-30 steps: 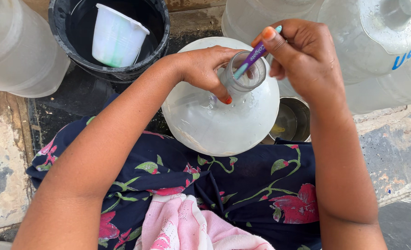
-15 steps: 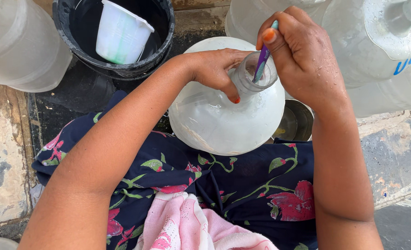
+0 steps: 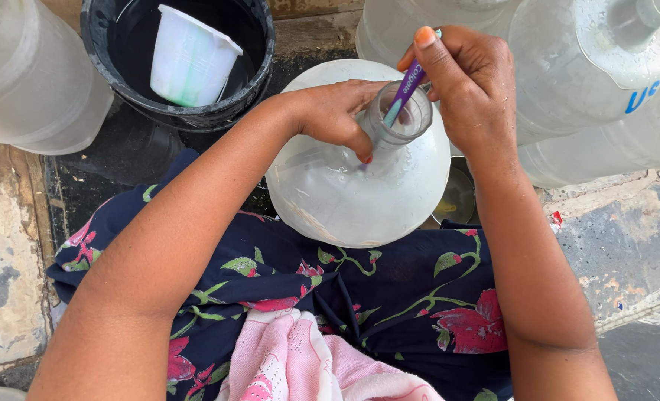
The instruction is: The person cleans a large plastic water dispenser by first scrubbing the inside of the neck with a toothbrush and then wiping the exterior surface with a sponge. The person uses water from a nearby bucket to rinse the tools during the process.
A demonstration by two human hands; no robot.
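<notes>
The scrubbing looks midway: the purple toothbrush (image 3: 408, 85) is already dipped through the mouth of the clear bottle (image 3: 345, 193), which stands between the knees. The right hand (image 3: 467, 82) pinches its handle closed; the left hand (image 3: 337, 111) clasps the bottle's neck.

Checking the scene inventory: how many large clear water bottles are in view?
4, possibly more past the frame: one between the person's knees, neck gripped by the left hand; one top left; one top centre, partly hidden; one top right.
</notes>
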